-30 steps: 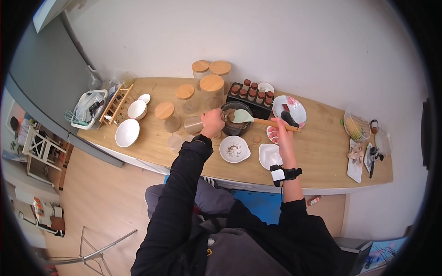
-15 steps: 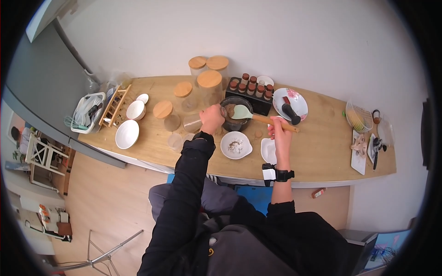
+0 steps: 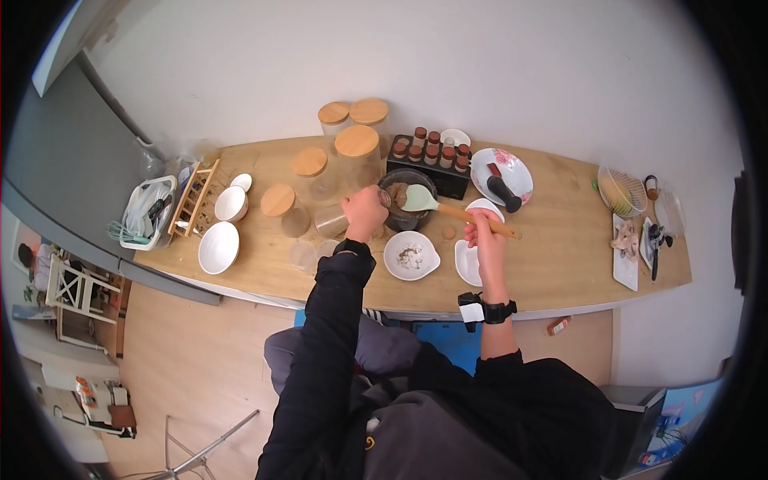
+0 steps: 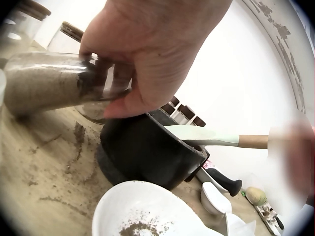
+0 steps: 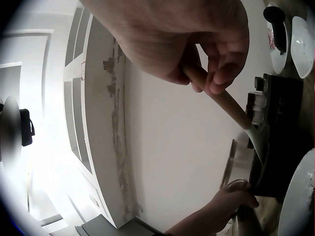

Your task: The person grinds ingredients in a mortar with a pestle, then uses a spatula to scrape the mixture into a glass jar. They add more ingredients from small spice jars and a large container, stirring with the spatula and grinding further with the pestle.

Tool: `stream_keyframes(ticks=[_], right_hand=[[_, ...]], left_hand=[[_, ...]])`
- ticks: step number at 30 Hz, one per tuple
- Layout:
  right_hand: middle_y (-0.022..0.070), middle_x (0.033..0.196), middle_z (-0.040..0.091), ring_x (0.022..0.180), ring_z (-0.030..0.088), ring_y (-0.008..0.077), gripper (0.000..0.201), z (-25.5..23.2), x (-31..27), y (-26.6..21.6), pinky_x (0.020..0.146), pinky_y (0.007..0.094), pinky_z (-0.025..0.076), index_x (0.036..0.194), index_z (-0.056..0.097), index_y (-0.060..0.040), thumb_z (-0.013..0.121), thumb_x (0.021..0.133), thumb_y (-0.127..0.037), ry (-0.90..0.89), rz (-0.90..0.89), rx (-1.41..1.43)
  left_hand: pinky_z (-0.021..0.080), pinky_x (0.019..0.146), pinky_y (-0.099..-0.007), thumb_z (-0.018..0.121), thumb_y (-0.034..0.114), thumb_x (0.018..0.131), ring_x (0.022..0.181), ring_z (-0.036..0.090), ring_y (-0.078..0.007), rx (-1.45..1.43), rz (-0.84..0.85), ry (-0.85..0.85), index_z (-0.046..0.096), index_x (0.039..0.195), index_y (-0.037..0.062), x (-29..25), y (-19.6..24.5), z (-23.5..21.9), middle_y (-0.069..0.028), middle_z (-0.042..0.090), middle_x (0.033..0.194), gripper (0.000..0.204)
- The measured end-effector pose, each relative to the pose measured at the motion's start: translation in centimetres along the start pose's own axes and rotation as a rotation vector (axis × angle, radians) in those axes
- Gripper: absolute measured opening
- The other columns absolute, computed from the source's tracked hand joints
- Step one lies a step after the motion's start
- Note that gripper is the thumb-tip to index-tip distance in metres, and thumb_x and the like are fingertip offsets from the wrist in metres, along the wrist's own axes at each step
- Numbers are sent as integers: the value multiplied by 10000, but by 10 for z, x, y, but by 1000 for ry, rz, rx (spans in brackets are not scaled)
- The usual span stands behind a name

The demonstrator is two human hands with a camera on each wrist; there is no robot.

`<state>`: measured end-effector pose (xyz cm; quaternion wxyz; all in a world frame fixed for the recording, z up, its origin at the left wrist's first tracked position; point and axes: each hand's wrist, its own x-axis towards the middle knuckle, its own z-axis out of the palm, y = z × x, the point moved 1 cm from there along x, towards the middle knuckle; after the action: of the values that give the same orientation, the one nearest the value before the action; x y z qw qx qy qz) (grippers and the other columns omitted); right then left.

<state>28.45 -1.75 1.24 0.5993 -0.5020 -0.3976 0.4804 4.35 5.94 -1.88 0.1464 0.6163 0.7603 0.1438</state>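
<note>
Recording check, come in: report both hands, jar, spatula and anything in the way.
Left hand gripping tilted jar, mouth by black pot. Right hand holding spatula, head in pot. White bowl close by; no obstruction seen.

Black spice rack (image 3: 426, 176), wire basket (image 3: 638, 190), white chair (image 3: 78, 289), metal stand (image 3: 210, 446) on floor (image 3: 200, 352)

And there it went: the spatula (image 3: 420, 198) tipped, its wooden handle (image 3: 504, 230) swinging nearer the counter's front edge on the right side of the black pot (image 3: 406, 222). The right hand (image 3: 488, 238) dropped with it, also to the pot's right. That opened a gap — the handle no longer crossed the pestle's thick end (image 3: 512, 203), farther right of the pot. More of the small white dish (image 3: 486, 207), between pot and pestle, slid into view behind the fingers.
</note>
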Motion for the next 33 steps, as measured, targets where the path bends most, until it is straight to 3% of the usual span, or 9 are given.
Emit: stream_keyframes(ticks=[13,33], right_hand=[[23,700,575,582,518,67,197,-12,-9,-2,535,200,434,985,635,-24,564,922,-197,-57,-157,-90],[56,735,574,627,543,106,240,-18,-13,25,581,230,468,1036,589,-3,517,919,-199,13,62,225]], left_hand=[[363,887,-406,610,98,682,965,624,-247,-7,-20,41,628,821,216,3,-3,6,-40,677,911,184],[345,935,-457,623,149,729,1000,589,-271,-21,0,2,658,855,184,-1,-1,0,-59,674,929,135]])
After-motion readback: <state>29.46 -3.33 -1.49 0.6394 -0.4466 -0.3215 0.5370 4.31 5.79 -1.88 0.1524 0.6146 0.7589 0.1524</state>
